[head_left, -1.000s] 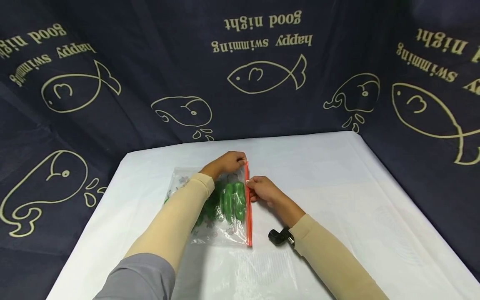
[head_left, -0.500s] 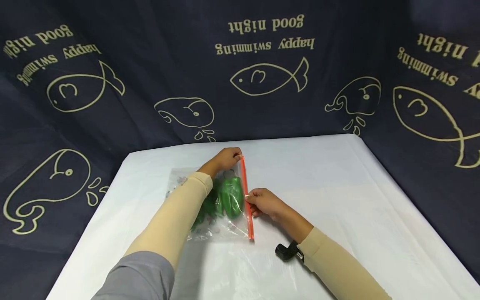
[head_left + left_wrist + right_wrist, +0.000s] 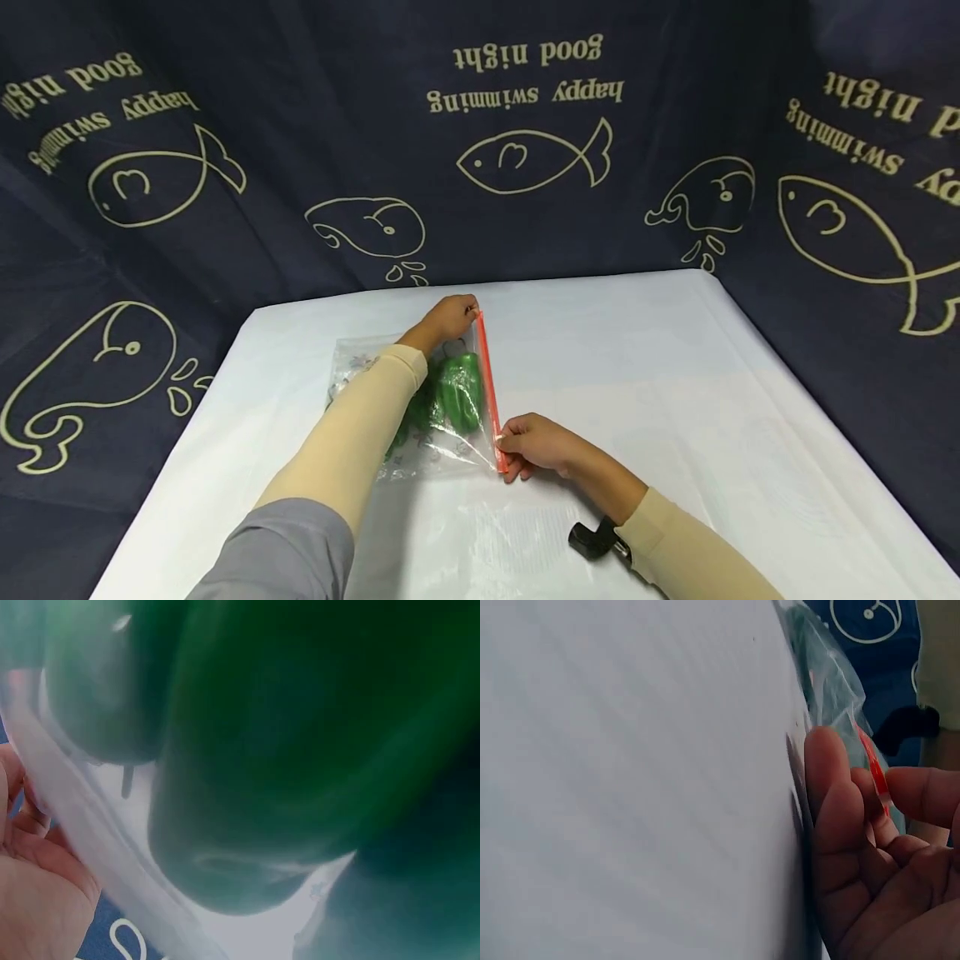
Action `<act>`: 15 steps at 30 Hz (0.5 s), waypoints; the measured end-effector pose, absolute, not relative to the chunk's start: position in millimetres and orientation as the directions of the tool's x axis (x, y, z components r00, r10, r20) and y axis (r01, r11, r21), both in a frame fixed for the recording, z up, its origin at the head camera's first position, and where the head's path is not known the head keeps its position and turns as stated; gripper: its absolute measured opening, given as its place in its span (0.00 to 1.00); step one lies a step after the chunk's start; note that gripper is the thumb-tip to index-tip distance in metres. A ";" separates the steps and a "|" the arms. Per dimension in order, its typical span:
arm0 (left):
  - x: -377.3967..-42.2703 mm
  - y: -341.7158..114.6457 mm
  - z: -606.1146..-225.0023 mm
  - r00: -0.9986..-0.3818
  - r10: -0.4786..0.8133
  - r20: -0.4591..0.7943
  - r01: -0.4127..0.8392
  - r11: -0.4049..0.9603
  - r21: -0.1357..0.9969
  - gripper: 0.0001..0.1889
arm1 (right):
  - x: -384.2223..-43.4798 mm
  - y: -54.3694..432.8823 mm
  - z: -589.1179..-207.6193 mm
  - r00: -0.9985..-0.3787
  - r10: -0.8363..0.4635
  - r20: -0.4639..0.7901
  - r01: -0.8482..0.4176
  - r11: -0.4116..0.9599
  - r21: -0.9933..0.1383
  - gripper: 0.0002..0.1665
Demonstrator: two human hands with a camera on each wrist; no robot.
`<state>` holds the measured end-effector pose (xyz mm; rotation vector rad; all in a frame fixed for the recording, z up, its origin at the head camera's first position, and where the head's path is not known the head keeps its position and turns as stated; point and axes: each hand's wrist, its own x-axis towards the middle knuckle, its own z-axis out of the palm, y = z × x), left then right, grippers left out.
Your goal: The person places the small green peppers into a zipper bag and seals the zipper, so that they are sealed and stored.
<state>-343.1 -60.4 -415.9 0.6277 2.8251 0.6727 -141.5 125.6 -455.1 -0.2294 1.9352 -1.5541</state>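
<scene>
A clear zip bag holding green bell peppers lies on the white table, its red zip strip along the right side. At the far end of that strip, my left hand pinches the bag's corner. Close to the strip's near end, my right hand pinches the small white slider between thumb and finger. Through the plastic, the left wrist view is mostly filled by large green peppers. The right wrist view has the red strip between thumb and fingers. My left forearm covers part of the bag.
The white table spreads around the bag. Behind it hangs a dark blue cloth printed with fish and whales. A black wrist camera sticks out from my right sleeve, just above the table.
My right hand has slid along the red strip toward the near end, taking the slider with it. My left hand stays on the far corner, and the strip has tilted slightly.
</scene>
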 end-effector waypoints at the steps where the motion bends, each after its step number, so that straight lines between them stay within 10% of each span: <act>1: -343.5 -59.5 -416.6 -0.898 0.434 -0.069 0.356 0.811 0.465 0.10 | -138.9 126.9 -454.4 -0.776 -0.512 -0.367 0.246 0.290 -0.925 0.13; 15: -340.2 -48.4 -415.0 -0.905 0.418 -0.083 0.327 0.806 0.493 0.12 | -129.8 139.1 -455.1 -0.755 -0.563 -0.336 0.146 0.355 -0.923 0.13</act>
